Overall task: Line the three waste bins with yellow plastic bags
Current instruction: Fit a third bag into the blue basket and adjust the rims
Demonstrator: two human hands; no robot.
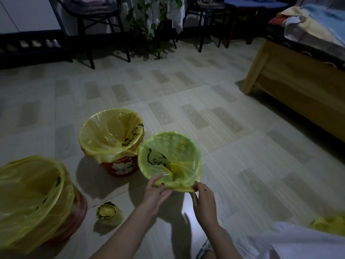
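I am pinching the loose skirt of the yellow bag [169, 159] with my right hand [204, 200] at the near rim of the small bin, while my left hand [155, 191] is gripping the same overhang just beside it. Its own wall is hidden under the plastic. I am judging this the last liner: the red cartoon-cat bin [121, 166] behind and the large red bin [74, 217] at left are already wearing theirs. The bag roll [108, 214] is lying near them on the tiled floor [242, 146].
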